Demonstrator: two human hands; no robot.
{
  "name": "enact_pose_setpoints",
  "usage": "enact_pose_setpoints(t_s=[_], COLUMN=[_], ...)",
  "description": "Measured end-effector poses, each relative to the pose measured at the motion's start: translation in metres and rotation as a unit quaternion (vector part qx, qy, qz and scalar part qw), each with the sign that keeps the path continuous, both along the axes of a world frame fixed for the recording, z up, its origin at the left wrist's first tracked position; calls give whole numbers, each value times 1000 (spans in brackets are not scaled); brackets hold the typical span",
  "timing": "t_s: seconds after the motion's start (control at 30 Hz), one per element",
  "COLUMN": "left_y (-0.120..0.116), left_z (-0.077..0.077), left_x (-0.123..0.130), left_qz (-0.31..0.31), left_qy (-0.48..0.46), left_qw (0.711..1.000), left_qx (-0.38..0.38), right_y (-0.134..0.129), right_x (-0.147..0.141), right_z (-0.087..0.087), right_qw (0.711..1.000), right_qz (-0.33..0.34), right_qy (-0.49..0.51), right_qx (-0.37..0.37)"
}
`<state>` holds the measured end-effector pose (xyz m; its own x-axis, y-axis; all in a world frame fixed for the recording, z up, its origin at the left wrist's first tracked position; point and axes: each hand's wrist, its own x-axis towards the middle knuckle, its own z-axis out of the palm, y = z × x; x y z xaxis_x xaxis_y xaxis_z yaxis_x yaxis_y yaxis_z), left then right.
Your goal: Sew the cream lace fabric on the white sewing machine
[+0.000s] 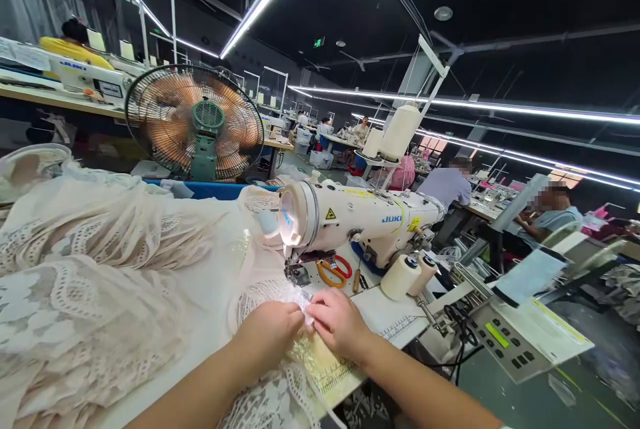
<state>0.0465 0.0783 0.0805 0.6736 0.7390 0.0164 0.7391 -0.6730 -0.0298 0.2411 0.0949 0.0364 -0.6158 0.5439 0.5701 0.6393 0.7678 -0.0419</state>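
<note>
A white sewing machine point(350, 212) stands on the table, its needle area lit. Cream lace fabric point(260, 296) lies beside and under the needle and trails over the table's front. Just in front of the presser foot, my left hand point(275, 326) pinches the lace edge with closed fingers. Close against it on the right, my right hand point(337, 322) pinches the same lace, its fingertips nearly touching the left ones. The exact edge between the fingertips is partly hidden.
Piled lace point(100, 282) covers the left side. Scissors with orange and red handles point(335, 271) lie behind my right hand, near thread cones point(400, 277). A fan point(195, 122) stands behind the table. A control panel point(513, 342) is at right. Several people sit farther off.
</note>
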Motion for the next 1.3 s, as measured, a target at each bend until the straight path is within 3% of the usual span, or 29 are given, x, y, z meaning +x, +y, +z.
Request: enact_pose_setpoints(t_s=[0.1, 0.23, 0.4, 0.6, 0.9, 1.3], left_y=[1, 0, -1, 5, 17, 30], left_z=[0, -3, -11, -29, -21, -14], left_x=[-2, -1, 1, -2, -13, -21], left_qz=[-13, -55, -78, -97, -122, -110], left_qy=[-3, -17, -17, -41, -80, -58], left_qw=[1000, 998, 997, 991, 986, 992], left_qx=[-9, -20, 9, 79, 79, 37], right_y=[7, 6, 3, 2, 4, 4], right_x=[2, 10, 14, 11, -3, -2], right_z=[3, 3, 2, 4, 2, 0], right_qw=[996, 995, 997, 998, 997, 997], right_qz=[56, 93, 81, 47, -17, 72], right_qy=[-6, -16, -17, -52, -81, -37], right_qx=[68, 44, -1, -1, 2, -15])
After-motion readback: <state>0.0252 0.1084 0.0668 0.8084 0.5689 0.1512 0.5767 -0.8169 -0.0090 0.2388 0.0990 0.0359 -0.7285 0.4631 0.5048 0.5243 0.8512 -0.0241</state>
